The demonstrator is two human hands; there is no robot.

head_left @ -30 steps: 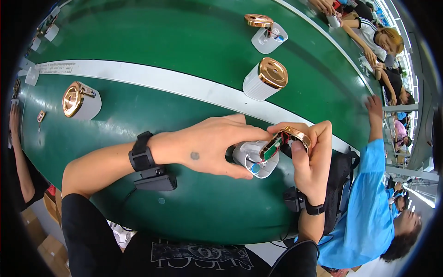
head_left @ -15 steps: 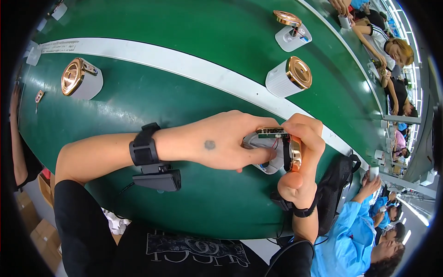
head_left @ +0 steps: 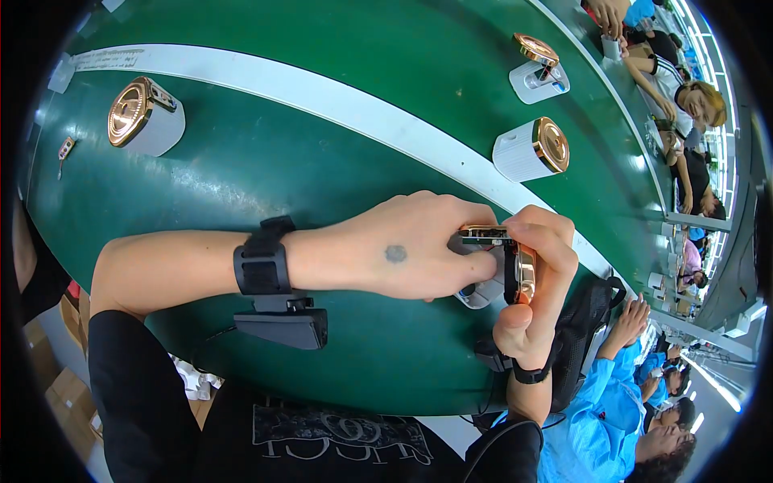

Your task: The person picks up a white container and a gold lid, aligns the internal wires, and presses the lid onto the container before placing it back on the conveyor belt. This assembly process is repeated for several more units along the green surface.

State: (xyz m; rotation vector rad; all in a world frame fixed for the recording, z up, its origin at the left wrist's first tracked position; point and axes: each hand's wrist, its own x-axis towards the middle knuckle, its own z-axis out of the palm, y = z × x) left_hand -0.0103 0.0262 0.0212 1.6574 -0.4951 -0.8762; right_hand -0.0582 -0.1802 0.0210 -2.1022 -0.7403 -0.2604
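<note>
In front of me, a white cup-shaped housing [head_left: 481,298] lies tilted with its mouth to the right. My left hand [head_left: 411,251] is closed on it, thumb pushed in at the mouth, other fingers mostly hidden. My right hand [head_left: 547,253] pinches a shiny gold lid [head_left: 527,275] with a black inner ring, swung away from the housing's mouth. Along the far edge of the opening shows a narrow green circuit board [head_left: 485,235]. What my left thumb touches inside cannot be seen.
White housings with gold lids stand on the green surface: one at left [head_left: 149,117], one beyond my hands [head_left: 530,150], and one with its lid raised [head_left: 541,72]. A white strip [head_left: 322,92] crosses it. A black bag [head_left: 586,338] lies right; a blue-sleeved person [head_left: 600,402] sits beside it.
The view has turned slightly. Both hands sit a little further right, and my left thumb reaches closer to the lid, covering the red wire seen before.
</note>
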